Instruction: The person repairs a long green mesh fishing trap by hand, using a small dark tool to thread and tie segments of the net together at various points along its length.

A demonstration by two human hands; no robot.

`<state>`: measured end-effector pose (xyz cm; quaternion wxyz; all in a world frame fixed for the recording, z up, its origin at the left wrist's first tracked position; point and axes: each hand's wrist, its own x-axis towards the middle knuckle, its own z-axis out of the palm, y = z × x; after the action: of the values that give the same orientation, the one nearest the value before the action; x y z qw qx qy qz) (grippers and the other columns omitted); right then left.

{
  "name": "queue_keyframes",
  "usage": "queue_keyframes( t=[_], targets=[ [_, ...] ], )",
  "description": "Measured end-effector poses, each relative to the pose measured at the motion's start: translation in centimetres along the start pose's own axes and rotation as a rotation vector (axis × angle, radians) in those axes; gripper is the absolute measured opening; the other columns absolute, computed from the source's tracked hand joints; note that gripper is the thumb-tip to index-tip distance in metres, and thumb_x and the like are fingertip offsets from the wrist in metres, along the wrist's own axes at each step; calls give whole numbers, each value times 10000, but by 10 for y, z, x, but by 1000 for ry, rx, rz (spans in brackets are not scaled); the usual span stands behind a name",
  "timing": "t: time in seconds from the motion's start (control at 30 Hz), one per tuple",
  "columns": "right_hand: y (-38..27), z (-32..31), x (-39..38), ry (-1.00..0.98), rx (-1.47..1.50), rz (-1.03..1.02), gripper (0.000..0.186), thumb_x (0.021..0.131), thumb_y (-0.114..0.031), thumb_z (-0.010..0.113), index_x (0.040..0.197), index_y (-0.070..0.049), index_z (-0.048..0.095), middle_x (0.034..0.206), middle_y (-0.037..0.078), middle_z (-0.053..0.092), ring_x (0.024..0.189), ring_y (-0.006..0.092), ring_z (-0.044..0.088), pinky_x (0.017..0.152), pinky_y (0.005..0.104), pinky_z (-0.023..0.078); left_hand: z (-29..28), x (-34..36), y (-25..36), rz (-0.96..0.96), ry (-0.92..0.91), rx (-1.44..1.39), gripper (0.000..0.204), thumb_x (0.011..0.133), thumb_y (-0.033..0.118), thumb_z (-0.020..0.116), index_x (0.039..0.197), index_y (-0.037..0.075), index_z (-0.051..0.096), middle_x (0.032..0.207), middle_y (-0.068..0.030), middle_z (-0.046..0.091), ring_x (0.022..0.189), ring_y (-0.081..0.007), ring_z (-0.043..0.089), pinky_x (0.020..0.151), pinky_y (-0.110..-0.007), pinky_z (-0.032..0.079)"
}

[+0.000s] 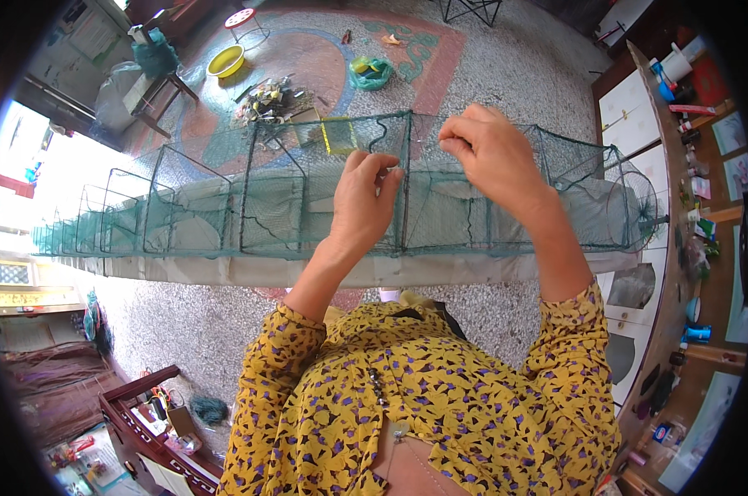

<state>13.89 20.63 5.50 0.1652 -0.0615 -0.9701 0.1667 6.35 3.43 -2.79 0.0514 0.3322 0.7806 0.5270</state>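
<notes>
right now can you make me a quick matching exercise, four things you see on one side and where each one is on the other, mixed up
Things:
1. left hand
2. right hand
3. yellow basin
4. green net cage

Places:
a. on the patterned floor, far upper left
b. stretched across a long grey board in front of the person
c. fingers at an upright frame wire of the net
d. raised above the net's top edge, fingertips pinched

Pairs: 1-c, 2-d, 3-a, 4-b

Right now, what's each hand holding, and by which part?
Left hand pinches the green net trap at a wire frame's top edge. Right hand is pinched shut just above the netting; contents too small to tell.
</notes>
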Motion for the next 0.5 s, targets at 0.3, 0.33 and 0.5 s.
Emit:
queue_keyframes(
  t=[0.3,0.33,0.5],
  targets=[
    [16,39,3,-49,-48,-15,50,770,-124,660,769,-83,632,827,77,575,857,282,552,733,391,464,11,4,-18,-285,-100,-205,492,754,220,776,1134,-39,601,891,-77,535,745,-135,532,676,-274,478],
    [18,44,4,-48,-15,-3,59,767,-122,664,782,-77,628,827,81,576,856,286,551,733,396,463,11,7,-22,-344,-139,-251,525,744,225,786,1152,-42,592,905,-71,536,759,-125,532,680,-270,477],
    [21,64,8,-3,253,124,155,765,-127,673,888,-60,608,826,100,569,860,307,554,748,410,456,10,12,-23,-492,-211,-482,638,718,224,811,1230,-43,537,923,-48,533,794,-113,528,701,-262,473]
  ],
)
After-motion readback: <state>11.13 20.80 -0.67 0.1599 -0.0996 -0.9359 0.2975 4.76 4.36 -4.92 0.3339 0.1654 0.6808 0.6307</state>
